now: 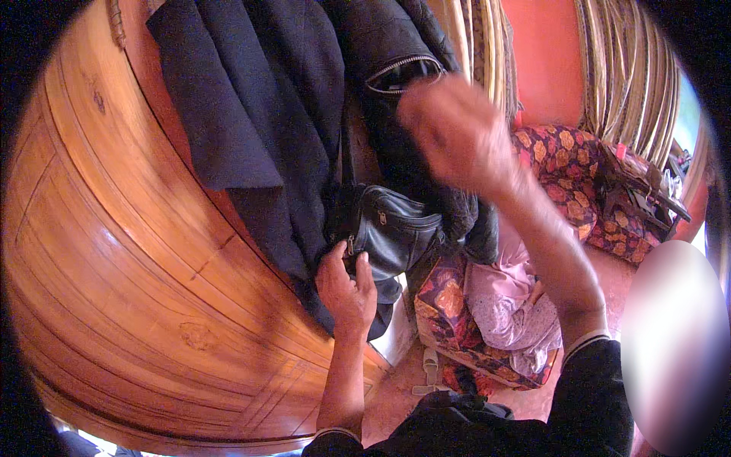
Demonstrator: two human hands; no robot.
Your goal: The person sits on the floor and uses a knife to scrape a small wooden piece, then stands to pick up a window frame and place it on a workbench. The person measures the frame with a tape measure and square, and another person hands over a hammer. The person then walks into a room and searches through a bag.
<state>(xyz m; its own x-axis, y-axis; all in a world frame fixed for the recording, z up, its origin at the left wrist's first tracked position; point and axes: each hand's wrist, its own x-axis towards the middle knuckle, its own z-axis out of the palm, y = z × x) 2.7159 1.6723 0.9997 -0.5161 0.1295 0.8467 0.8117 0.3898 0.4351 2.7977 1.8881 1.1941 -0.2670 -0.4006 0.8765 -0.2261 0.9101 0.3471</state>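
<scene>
Black garments (259, 91) hang in front of me beside a wooden door. Among them is a black leather bag (396, 236) with metal zips. My left hand (347, 297) is at the bag's lower left edge, its fingers at the edge and its thumb on the front, close to a zip pull (350, 245). Above it, a black item (381, 38) shows a gaping zipped opening (403, 74). My right hand (457, 133) is raised just below that opening, its fingers curled but smeared by motion; whether it holds anything is hidden.
The polished wooden door (152, 305) fills the left side. Below right stands a floral sofa seat (449, 301) with pink patterned cloth (518, 320) on it. Behind are another floral sofa (563, 156) and striped curtains (620, 68). Pale sandals (429, 369) lie on the floor.
</scene>
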